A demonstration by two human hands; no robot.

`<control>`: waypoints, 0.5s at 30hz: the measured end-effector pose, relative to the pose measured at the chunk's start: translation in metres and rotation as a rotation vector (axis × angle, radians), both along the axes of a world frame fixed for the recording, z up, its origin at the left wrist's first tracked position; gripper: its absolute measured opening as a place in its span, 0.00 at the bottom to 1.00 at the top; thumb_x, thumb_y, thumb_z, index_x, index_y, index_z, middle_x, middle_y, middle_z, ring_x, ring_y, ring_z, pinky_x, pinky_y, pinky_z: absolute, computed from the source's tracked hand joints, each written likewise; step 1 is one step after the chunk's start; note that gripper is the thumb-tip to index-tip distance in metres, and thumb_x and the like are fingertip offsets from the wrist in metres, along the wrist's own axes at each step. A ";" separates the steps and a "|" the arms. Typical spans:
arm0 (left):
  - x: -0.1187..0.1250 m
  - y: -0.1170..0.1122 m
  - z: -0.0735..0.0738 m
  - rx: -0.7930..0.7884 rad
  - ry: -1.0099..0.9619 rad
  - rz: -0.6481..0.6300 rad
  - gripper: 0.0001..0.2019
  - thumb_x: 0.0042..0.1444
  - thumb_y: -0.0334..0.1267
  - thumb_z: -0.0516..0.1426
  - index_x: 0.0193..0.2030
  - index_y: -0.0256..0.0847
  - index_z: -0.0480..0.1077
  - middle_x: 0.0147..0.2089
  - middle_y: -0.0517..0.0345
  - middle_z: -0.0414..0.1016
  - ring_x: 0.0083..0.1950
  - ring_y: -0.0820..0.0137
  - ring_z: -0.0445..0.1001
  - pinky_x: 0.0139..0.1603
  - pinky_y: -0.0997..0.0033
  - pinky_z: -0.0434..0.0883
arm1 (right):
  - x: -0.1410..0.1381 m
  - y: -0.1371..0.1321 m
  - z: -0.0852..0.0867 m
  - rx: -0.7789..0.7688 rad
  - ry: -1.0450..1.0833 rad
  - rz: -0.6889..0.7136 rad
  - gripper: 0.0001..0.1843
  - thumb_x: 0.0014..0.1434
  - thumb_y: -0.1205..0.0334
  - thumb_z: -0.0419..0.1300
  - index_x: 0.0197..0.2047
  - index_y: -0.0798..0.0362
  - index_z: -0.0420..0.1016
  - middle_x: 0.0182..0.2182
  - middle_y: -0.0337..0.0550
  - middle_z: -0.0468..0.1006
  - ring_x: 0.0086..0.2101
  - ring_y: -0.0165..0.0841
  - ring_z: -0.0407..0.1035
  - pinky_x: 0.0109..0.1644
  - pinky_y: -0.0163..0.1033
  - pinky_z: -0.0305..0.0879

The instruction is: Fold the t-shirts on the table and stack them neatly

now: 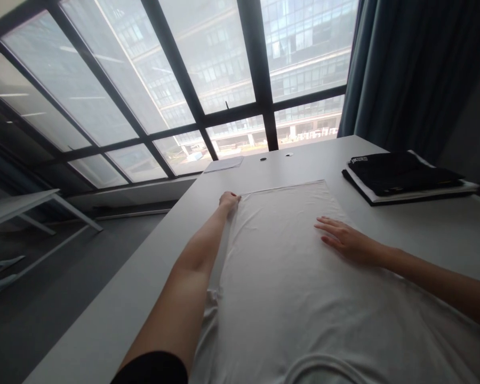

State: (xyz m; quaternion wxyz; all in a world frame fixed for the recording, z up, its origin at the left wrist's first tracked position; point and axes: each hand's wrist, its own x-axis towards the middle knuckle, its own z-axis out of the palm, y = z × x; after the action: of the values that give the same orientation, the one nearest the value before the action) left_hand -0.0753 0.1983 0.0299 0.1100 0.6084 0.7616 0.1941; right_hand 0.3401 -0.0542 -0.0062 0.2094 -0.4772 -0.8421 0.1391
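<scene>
A white T-shirt (276, 266) lies spread on the white table, its round neckline nearest me and its hem at the far end. Small wrinkles run over the fabric. My left hand (229, 199) is at the far left corner of the hem, its fingers closed in a pinch on the cloth there. On the right part of the shirt rests my right hand (342, 239), palm down with its fingers spread, pressing flat on the fabric and holding nothing.
A stack of folded black and white clothes (404, 176) sits on the table (176, 224) at the right. Papers (224, 164) lie at the far edge, near two round cable holes. Windows (224, 53) and a dark blue curtain (404, 69) stand behind. Another table (20, 205) is at the left.
</scene>
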 end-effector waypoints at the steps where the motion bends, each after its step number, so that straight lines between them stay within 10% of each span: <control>1: 0.000 0.005 -0.001 0.005 -0.010 -0.009 0.12 0.55 0.43 0.67 0.42 0.37 0.79 0.46 0.42 0.83 0.47 0.59 0.81 0.46 0.67 0.73 | 0.003 0.002 -0.001 -0.003 0.000 -0.012 0.31 0.71 0.43 0.46 0.67 0.52 0.70 0.69 0.53 0.64 0.69 0.49 0.55 0.73 0.58 0.53; 10: -0.002 0.014 -0.005 0.110 -0.006 -0.137 0.12 0.59 0.35 0.62 0.49 0.36 0.76 0.48 0.47 0.82 0.48 0.64 0.78 0.52 0.70 0.71 | 0.011 -0.002 -0.014 0.045 -0.006 -0.037 0.28 0.71 0.46 0.49 0.65 0.50 0.72 0.69 0.51 0.65 0.69 0.50 0.55 0.73 0.61 0.52; 15: 0.012 0.000 -0.003 0.190 0.069 -0.198 0.20 0.67 0.34 0.51 0.64 0.36 0.67 0.63 0.41 0.72 0.65 0.60 0.70 0.68 0.62 0.62 | 0.010 -0.003 -0.011 0.065 -0.032 -0.021 0.28 0.71 0.47 0.49 0.66 0.50 0.72 0.69 0.52 0.65 0.69 0.50 0.55 0.72 0.60 0.54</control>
State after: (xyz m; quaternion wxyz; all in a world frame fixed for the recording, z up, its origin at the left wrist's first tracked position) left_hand -0.0636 0.1987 0.0266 0.0444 0.6946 0.6794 0.2325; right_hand 0.3503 -0.0567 -0.0169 0.2125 -0.4810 -0.8444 0.1020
